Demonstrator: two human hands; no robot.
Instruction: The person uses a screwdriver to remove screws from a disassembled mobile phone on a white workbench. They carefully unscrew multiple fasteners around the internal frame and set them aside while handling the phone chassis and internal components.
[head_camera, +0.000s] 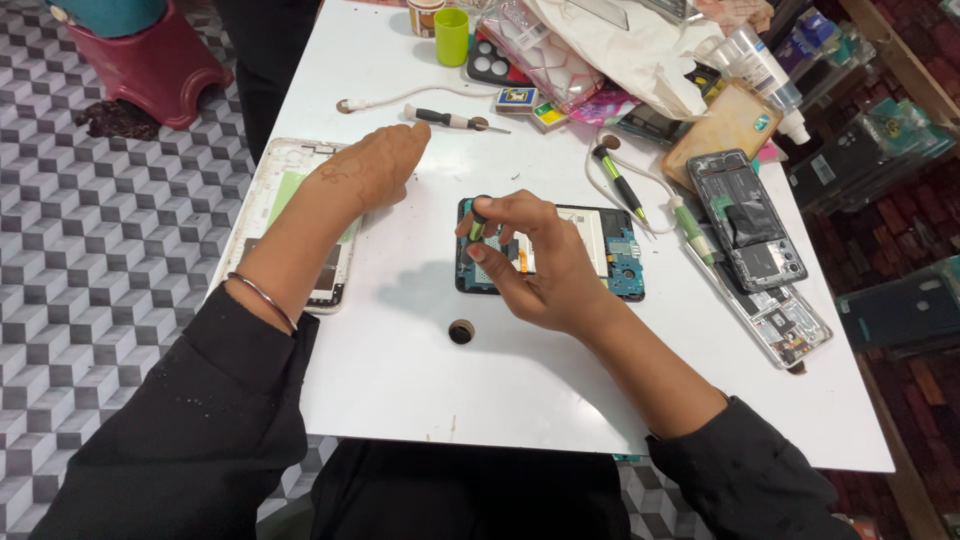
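An opened phone (610, 255) with its circuit board and battery showing lies in the middle of the white table (400, 370). My right hand (530, 265) is over its left end, fingers closed on a small green-and-black screwdriver (478, 222) held upright against the phone. My left hand (372, 168) is stretched out flat toward the back of the table, fingers together, holding nothing. Its fingertips are close to a black-handled screwdriver (450, 120) lying on the table. The left forearm passes over a removed phone back cover (300, 215).
Two more green screwdrivers (620, 180) (692, 225) lie right of the phone. Two other opened phones (745, 215) (775, 315) sit at the right edge. A small round cap (460, 331) lies near the front. A green cup (451, 36), bags and bottles crowd the back.
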